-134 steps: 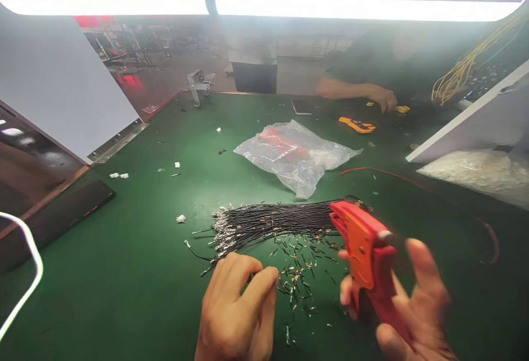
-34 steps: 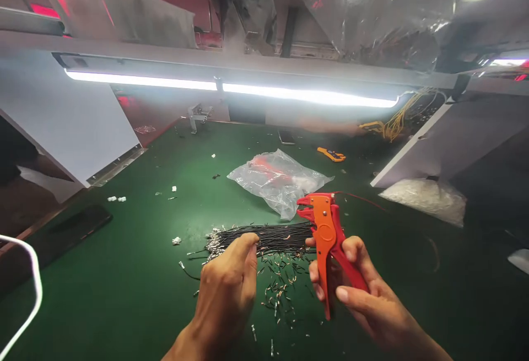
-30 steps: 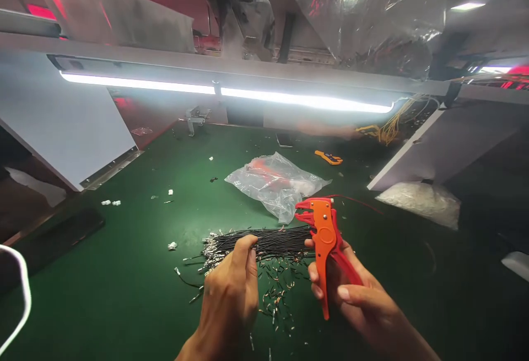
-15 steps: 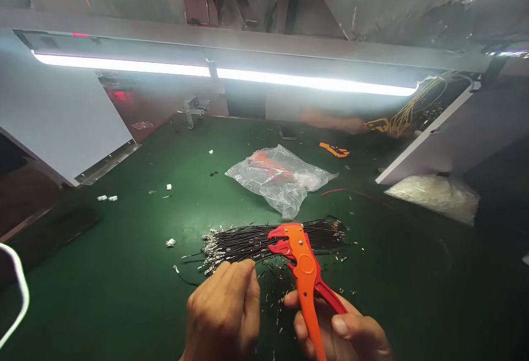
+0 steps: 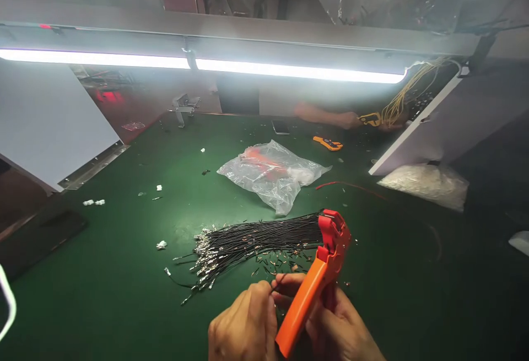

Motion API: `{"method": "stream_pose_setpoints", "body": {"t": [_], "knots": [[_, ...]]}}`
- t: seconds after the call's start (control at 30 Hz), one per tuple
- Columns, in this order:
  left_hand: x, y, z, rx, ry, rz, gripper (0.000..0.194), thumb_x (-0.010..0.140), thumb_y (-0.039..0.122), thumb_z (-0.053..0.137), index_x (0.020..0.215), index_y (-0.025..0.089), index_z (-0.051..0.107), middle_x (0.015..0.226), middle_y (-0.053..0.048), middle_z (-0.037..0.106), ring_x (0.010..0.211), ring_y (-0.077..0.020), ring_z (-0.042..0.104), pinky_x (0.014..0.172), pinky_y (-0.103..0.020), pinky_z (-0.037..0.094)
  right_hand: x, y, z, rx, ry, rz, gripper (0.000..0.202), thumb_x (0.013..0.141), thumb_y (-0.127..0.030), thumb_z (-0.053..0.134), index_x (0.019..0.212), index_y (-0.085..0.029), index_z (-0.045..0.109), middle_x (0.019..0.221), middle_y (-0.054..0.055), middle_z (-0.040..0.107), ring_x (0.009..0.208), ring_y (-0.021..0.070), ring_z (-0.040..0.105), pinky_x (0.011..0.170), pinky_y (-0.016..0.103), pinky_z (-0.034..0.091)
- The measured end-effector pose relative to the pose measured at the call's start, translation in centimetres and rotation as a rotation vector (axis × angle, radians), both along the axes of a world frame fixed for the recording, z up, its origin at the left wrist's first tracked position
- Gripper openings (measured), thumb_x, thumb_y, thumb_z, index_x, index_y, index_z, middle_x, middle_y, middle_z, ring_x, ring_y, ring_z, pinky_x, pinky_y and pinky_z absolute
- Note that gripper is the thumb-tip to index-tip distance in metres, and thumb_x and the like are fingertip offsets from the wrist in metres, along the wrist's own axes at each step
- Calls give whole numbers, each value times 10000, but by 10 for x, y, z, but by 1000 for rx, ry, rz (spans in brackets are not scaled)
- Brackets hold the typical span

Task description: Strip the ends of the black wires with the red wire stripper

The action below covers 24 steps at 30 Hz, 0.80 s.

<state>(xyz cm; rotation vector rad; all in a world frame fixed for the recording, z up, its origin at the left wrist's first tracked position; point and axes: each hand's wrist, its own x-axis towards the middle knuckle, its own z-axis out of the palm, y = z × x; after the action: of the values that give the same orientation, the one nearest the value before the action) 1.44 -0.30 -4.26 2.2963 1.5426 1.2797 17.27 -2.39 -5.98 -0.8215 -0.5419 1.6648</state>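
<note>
My right hand [image 5: 334, 322] is closed around an orange-and-red wire stripper [image 5: 312, 295], its jaws raised and turned away from me. The fingertips of that hand reach left past the tool to my left hand [image 5: 246, 322]. Between the two hands a short dark end of a black wire [image 5: 278, 286] shows, pinched in my left fingers; the rest of it is hidden. Just beyond, a bundle of black wires [image 5: 256, 240] lies crosswise, silvery terminals at its left end. The stripper's head overlaps the bundle's right end. Small offcuts and copper bits lie scattered in front of the bundle.
A clear plastic bag [image 5: 268, 176] with something orange inside lies beyond the bundle. Farther back are a yellow-orange tool [image 5: 328, 143] and a phone [image 5: 280, 127]. Across the table, another person's hand [image 5: 347, 119] holds a yellow tool [image 5: 370, 119]. A filled bag [image 5: 427, 184] sits right.
My right hand has turned the wire stripper, swinging its head rightward and its handle end leftward. My hands have come together, with right fingertips now at the wire. The camera view has shifted slightly.
</note>
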Motion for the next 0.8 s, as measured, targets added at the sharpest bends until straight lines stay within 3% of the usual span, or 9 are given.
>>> {"method": "stream_pose_setpoints", "body": {"t": [0.1, 0.23, 0.33, 0.43, 0.47, 0.53, 0.63, 0.8], "knots": [[-7, 8, 0, -65, -16, 14, 188, 1039, 235, 375, 910, 266, 508, 585, 79, 584, 428, -114, 592, 427, -212, 406, 5, 1, 6, -79, -120, -72, 327, 825, -430, 806, 1085, -243, 736, 1211, 114, 763, 1157, 319, 700, 1043, 497, 512], [-5, 8, -10, 28, 8, -47, 156, 1031, 207, 406, 976, 255, 544, 604, 79, 604, 429, -111, 608, 451, -228, 419, 5, -3, 1, -74, -156, -6, 450, 802, -425, 828, 1162, -223, 649, 1260, 142, 745, 1255, 316, 643, 1132, 496, 416], [3, 2, -22, 80, 64, -81, 193, 1029, 137, 382, 1092, 191, 556, 592, 69, 645, 408, -107, 632, 456, -242, 422, -1, -8, -7, -50, -29, 77, 815, 752, -373, 865, 1415, -275, 401, 1267, 116, 742, 1211, 286, 668, 1120, 470, 409], [3, 2, -24, 97, 117, -89, 171, 1007, 107, 403, 1054, 171, 555, 541, 69, 617, 369, -117, 606, 433, -261, 408, -5, -9, -7, -73, 112, 189, 1086, 724, -381, 860, 1523, -328, 126, 1189, 77, 760, 985, 270, 748, 981, 465, 498], [0, 4, -21, 91, 119, -102, 152, 995, 111, 431, 1012, 189, 560, 526, 75, 599, 363, -119, 593, 424, -264, 400, -4, -9, -5, -78, 134, 207, 1041, 739, -382, 847, 1515, -338, 155, 1173, 66, 755, 946, 255, 750, 952, 453, 510], [-8, 9, -13, 84, 101, -125, 125, 964, 119, 502, 941, 219, 574, 533, 77, 595, 385, -118, 584, 431, -257, 406, -1, -7, -1, -69, 142, 212, 805, 766, -368, 836, 1423, -334, 371, 1166, 57, 729, 975, 241, 729, 917, 430, 525], [-22, 20, 0, 177, 83, -95, 106, 923, 106, 593, 976, 190, 631, 625, 40, 671, 481, -117, 608, 515, -242, 454, 8, -7, 0, 2, 35, 186, 505, 782, -373, 835, 1219, -278, 601, 1147, 71, 674, 1035, 250, 674, 856, 412, 559], [-31, 31, 11, 353, 51, -42, 120, 877, 11, 636, 937, 109, 670, 584, 30, 560, 504, -114, 463, 520, -259, 392, 17, -11, -8, 91, -58, 254, 523, 805, -410, 797, 1272, -324, 578, 1225, 80, 590, 1110, 276, 590, 869, 416, 542]]}}
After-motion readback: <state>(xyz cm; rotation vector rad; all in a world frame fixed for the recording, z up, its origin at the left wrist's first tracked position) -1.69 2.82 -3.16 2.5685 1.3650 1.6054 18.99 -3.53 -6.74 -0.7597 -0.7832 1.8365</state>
